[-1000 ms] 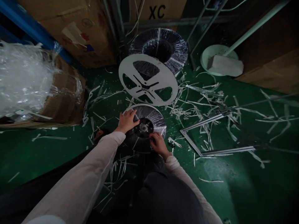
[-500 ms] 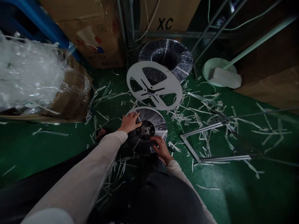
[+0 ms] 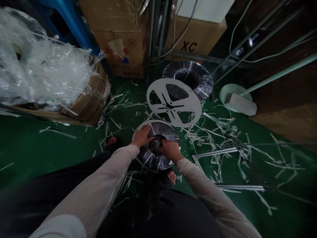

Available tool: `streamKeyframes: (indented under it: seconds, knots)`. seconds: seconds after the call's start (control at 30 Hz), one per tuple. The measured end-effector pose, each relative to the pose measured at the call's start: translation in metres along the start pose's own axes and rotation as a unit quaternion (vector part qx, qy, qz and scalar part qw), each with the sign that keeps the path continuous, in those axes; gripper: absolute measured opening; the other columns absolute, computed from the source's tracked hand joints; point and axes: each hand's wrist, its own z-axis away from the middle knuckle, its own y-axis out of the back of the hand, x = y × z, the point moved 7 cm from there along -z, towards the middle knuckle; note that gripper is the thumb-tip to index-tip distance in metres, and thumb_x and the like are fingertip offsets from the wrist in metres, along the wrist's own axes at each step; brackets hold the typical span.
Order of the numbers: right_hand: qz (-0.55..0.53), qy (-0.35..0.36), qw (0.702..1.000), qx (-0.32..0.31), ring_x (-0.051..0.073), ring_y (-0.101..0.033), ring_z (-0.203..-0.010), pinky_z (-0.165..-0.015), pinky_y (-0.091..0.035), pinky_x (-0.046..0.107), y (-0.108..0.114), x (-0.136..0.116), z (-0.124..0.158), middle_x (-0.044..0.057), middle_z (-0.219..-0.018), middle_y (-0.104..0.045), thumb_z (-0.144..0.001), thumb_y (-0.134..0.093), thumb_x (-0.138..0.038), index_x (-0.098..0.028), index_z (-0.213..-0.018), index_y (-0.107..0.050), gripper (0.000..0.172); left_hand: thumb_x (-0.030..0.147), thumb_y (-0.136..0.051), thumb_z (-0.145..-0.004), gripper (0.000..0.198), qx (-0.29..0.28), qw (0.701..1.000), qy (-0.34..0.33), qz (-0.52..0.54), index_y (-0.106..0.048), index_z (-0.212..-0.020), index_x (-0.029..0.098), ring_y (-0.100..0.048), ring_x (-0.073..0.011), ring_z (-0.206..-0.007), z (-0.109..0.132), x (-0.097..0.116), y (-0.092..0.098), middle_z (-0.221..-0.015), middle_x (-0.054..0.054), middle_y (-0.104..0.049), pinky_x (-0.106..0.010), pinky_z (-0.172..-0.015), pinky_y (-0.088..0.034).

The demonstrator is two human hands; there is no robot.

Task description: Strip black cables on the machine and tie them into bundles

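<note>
On the floor between my feet lies a reel with a coil of black material wrapped in shiny clear film (image 3: 155, 161). A pale disc edge shows under the coil. My left hand (image 3: 143, 136) rests on its upper left side, fingers spread over the film and thumb towards the dark round hub (image 3: 156, 142). My right hand (image 3: 171, 150) bends over the hub from the right, its fingertips curled at the hub and partly hidden. Just beyond lies a loose pale reel flange (image 3: 182, 118) with large cut-outs, leaning over part of a second film-wrapped coil (image 3: 204, 84).
White strap scraps (image 3: 210, 129) litter the green floor. A metal frame (image 3: 215, 153) lies to the right. A carton of clear plastic film (image 3: 66, 74) stands left; cartons (image 3: 123, 49), metal poles and a pale round base with a white block (image 3: 241, 104) stand behind.
My right hand has moved from the coil's lower right side up to the hub. My left hand stays on the coil's upper left. The camera view has shifted, so the surroundings sit lower.
</note>
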Motion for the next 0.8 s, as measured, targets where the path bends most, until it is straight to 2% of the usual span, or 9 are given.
streamKeyframes:
  seconds: [0.1, 0.2, 0.37, 0.53, 0.8]
  knots:
    - [0.038, 0.027, 0.999, -0.027, 0.028, -0.064, -0.086, -0.071, -0.045, 0.033, 0.002, -0.008, -0.01, 0.018, -0.093, -0.066, -0.085, -0.048, -0.044, -0.011, -0.1, -0.059, 0.038, 0.044, -0.056, -0.079, 0.062, 0.004, 1.0, 0.006, 0.009, -0.042, -0.135, 0.021, -0.026, -0.0309, -0.136, 0.007, -0.004, 0.001, -0.145, -0.01, -0.037, -0.05, -0.111, -0.021]
    - [0.045, 0.029, 0.998, -0.042, 0.029, -0.065, -0.087, -0.073, -0.045, 0.034, 0.0, -0.013, -0.012, 0.019, -0.092, -0.067, -0.085, -0.046, -0.043, -0.009, -0.097, -0.061, 0.039, 0.045, -0.053, -0.079, 0.062, 0.011, 1.0, 0.012, 0.022, -0.044, -0.133, 0.016, -0.021, -0.0312, -0.138, 0.025, -0.009, -0.001, -0.145, -0.014, -0.037, -0.049, -0.111, -0.021]
    - [0.041, -0.045, 0.998, -0.021, 0.029, -0.066, -0.086, -0.073, -0.047, 0.034, -0.002, -0.014, -0.01, 0.018, -0.087, -0.069, -0.085, -0.044, -0.047, -0.009, -0.096, -0.063, 0.043, 0.043, -0.06, -0.073, 0.071, -0.006, 0.999, -0.007, 0.041, -0.041, -0.136, 0.014, -0.017, -0.0305, -0.14, 0.047, -0.015, -0.005, -0.148, -0.014, -0.032, -0.048, -0.111, -0.023]
    - [0.02, -0.101, 0.995, -0.017, 0.028, -0.067, -0.086, -0.073, -0.048, 0.033, -0.002, -0.016, -0.006, 0.017, -0.09, -0.07, -0.086, -0.044, -0.047, -0.011, -0.096, -0.065, 0.043, 0.039, -0.063, -0.068, 0.078, -0.026, 0.999, -0.016, 0.039, -0.039, -0.137, 0.011, -0.019, -0.0321, -0.139, 0.045, -0.018, -0.005, -0.148, -0.016, -0.032, -0.047, -0.111, -0.024]
    - [0.011, -0.111, 0.993, -0.024, 0.027, -0.066, -0.09, -0.075, -0.047, 0.032, -0.003, -0.019, -0.004, 0.017, -0.094, -0.069, -0.085, -0.044, -0.048, -0.012, -0.098, -0.065, 0.043, 0.032, -0.064, -0.066, 0.078, -0.03, 0.999, -0.009, 0.037, -0.04, -0.137, 0.013, -0.015, -0.0335, -0.14, 0.045, -0.018, -0.008, -0.149, -0.017, -0.027, -0.051, -0.11, -0.022]
